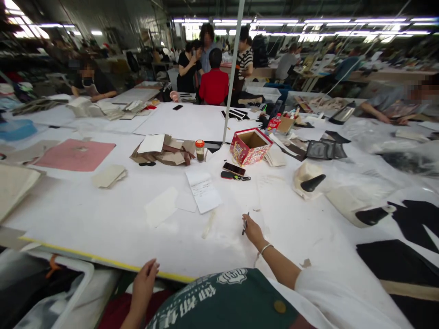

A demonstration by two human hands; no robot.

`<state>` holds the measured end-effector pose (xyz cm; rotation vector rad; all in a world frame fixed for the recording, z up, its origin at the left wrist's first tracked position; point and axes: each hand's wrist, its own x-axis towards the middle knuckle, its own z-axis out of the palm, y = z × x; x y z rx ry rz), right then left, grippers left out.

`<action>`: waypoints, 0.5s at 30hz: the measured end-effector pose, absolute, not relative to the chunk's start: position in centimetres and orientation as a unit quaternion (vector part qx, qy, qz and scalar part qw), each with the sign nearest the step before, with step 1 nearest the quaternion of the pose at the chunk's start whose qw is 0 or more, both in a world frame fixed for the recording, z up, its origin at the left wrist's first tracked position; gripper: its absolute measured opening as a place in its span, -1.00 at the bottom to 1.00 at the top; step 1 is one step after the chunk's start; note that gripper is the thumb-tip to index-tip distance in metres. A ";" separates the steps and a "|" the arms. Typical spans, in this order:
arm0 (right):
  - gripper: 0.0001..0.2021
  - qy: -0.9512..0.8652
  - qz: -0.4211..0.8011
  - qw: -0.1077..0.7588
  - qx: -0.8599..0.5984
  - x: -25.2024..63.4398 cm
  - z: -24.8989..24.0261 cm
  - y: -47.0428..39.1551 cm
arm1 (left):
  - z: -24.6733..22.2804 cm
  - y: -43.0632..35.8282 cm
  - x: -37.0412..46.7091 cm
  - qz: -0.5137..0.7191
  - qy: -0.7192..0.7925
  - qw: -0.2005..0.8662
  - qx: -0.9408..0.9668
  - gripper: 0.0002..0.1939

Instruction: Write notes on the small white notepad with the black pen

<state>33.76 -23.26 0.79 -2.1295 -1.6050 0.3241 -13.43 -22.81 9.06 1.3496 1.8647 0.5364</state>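
On the left of the bench, a pink sheet was laid flat, with a small stack of cream pieces set closer to the near edge. The left hand was held by that yellow-trimmed edge, fingers loosely extended, nothing seen in its grasp. Farther back, brown material was heaped, a lidded jar placed just beside it. A notepad marked with handwriting was laid beyond both hands, between them from left to right. A phone was set past its right side. The pen was gripped in the right hand — right of the notepad and well apart from the left hand; whether the bench was touched by it cannot be told. Behind, a red patterned box was placed. Toward the right edge, black pieces were spread.
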 end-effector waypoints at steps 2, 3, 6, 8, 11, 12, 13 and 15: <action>-0.65 -0.579 0.115 0.217 -0.777 34.8 1.7 -21.1 | 10.2 -19.7 -12.1 0.245 0.724 0.406 0.501 -0.44; -0.65 -0.580 0.118 0.210 -0.778 35.1 2.0 -20.0 | 10.4 -18.5 -11.4 0.249 0.722 0.415 0.494 -0.45; -0.64 -0.589 0.144 0.185 -0.774 35.7 2.5 -16.7 | 9.5 -16.7 -8.6 0.200 0.719 0.410 0.524 -0.53; -0.59 -0.607 0.164 0.163 -0.761 35.8 2.5 -14.8 | 8.5 -16.7 -6.1 0.151 0.707 0.412 0.555 -0.58; -0.49 -0.643 0.189 0.131 -0.730 35.6 2.7 -12.5 | 7.7 -17.4 -1.1 0.084 0.683 0.416 0.595 -0.63; -0.47 -0.650 0.196 0.125 -0.723 35.5 2.8 -12.0 | 7.7 -17.4 0.6 0.059 0.669 0.410 0.617 -0.63; -0.46 -0.653 0.204 0.122 -0.720 35.3 3.0 -11.6 | 7.8 -17.3 2.3 0.025 0.656 0.394 0.644 -0.62; -0.46 -0.653 0.222 0.125 -0.713 35.1 3.3 -11.3 | 8.2 -16.5 5.3 -0.050 0.631 0.346 0.692 -0.57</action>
